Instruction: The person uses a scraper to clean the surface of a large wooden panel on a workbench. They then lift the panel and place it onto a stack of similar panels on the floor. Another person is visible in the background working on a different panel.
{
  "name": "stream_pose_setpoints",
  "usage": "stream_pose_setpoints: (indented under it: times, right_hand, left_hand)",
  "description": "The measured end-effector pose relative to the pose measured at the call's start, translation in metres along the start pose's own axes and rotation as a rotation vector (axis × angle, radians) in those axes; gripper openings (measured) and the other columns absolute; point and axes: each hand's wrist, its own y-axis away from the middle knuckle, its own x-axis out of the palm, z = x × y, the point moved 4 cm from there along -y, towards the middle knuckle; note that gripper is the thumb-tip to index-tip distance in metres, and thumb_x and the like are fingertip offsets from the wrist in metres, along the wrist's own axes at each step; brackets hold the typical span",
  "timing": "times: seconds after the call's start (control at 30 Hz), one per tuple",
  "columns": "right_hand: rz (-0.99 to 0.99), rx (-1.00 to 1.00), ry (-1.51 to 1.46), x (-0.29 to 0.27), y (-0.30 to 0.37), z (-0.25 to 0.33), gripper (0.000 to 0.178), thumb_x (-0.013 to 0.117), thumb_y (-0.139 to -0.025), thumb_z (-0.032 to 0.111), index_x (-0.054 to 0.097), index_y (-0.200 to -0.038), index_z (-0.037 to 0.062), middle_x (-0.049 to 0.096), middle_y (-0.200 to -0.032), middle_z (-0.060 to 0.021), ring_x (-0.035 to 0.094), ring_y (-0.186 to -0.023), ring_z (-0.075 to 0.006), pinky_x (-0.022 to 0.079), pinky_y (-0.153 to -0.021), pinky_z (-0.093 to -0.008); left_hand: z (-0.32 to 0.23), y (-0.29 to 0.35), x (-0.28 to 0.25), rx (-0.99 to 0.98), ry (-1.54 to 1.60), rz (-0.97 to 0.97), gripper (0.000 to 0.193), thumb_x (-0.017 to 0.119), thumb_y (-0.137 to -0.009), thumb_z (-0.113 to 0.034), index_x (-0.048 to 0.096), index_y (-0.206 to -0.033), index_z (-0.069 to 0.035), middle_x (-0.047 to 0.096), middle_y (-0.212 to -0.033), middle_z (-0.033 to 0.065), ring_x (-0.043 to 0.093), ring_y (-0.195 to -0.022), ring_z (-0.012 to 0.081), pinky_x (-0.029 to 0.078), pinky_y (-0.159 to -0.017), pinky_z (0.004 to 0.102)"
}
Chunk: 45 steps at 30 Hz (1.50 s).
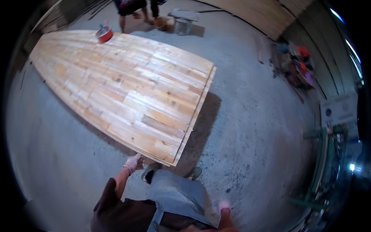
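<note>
A wide panel (116,85) of glued wood strips lies on a stack of like panels, its surface shiny in patches. My left hand (133,163), in a pale knitted glove, is at the near edge of the stack, by its lower corner. The fingers look loosely apart, and I see nothing held in them; whether they touch the edge is unclear. Down by my right side hangs my right hand (224,205), also in a pale glove. It is small and smeared by motion, so its fingers cannot be made out.
A red pot (104,34) with a handled tool in it stands on the panel's far end. Beyond, another person's legs (135,11) show beside a low stand (183,23). Coloured cloths or bags (301,65) lie at the right, with a green metal frame (324,166) nearer.
</note>
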Motion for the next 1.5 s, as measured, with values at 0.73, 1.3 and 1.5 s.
stream_pose_setpoints:
  times: [0.73, 1.3, 1.5]
  right_hand:
    - [-0.062, -1.031, 0.961, 0.100, -0.132, 0.841, 0.042, 0.062, -0.094, 0.036, 0.064, -0.108, -0.0027, 0.069, -0.087, -0.0149, 0.067, -0.071, -0.0259, 0.054, -0.062, -0.0416]
    - [0.141, -1.156, 1.342, 0.264, -0.110, 1.045, 0.064, 0.054, -0.094, 0.054, 0.063, -0.122, -0.0028, 0.062, -0.124, -0.0294, 0.058, -0.119, -0.0444, 0.046, -0.099, -0.0490]
    - [0.142, -1.124, 1.377, 0.251, -0.104, 1.064, 0.065, 0.051, -0.095, 0.056, 0.065, -0.117, -0.0041, 0.063, -0.120, -0.0314, 0.059, -0.117, -0.0453, 0.046, -0.097, -0.0507]
  left_hand:
    - [0.144, 0.070, 0.232, 0.052, 0.916, -0.600, 0.032, 0.060, -0.093, -0.037, 0.067, -0.092, -0.006, 0.068, -0.080, 0.0086, 0.065, -0.063, 0.0210, 0.053, -0.054, 0.0347]
    - [0.112, 0.110, 0.531, -0.405, 0.976, -0.822, 0.040, 0.063, -0.096, -0.043, 0.076, -0.095, -0.006, 0.063, -0.077, 0.0029, 0.054, -0.069, 0.0160, 0.046, -0.061, 0.0355]
    - [0.087, 0.089, 0.529, -0.310, 0.534, -0.812, 0.054, 0.057, -0.095, -0.054, 0.076, -0.099, -0.004, 0.065, -0.080, 0.0044, 0.055, -0.075, 0.0182, 0.048, -0.069, 0.0381]
